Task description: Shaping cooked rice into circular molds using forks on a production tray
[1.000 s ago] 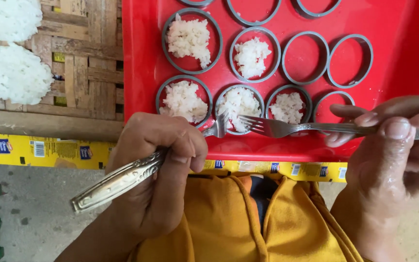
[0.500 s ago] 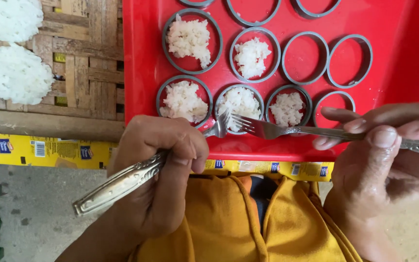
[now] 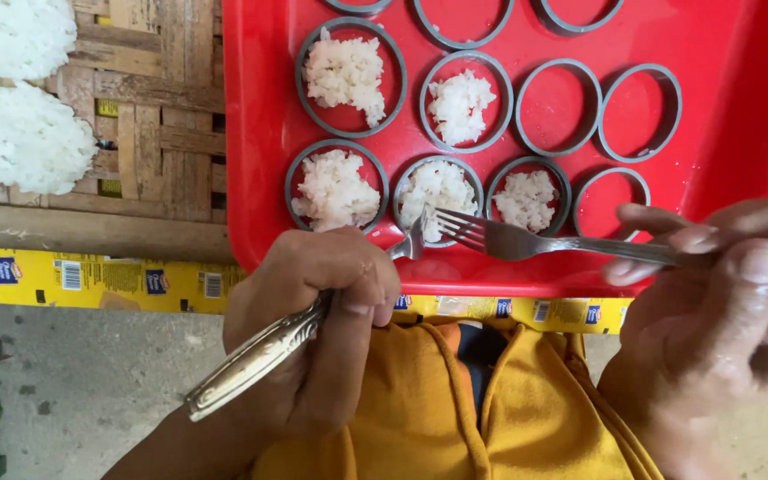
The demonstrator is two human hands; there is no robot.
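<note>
Mustard-yellow garment [image 3: 420,418] over lap; bare forearms, no sleeves visible.

Your right hand [image 3: 722,311] has drawn its fork [image 3: 526,242] slightly left and nearer, tines now meeting the left hand's [image 3: 322,311] utensil [image 3: 264,351] over the middle near rice ring [image 3: 438,197].

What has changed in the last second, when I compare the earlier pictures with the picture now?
Very little. The right hand drew slightly toward the person, and its fork tines stayed at the near middle ring, beside the utensil in the left hand. Both grips are unchanged. The red tray, the rice in five rings, the empty rings and the two rice rounds on the bamboo mat did not move.
</note>
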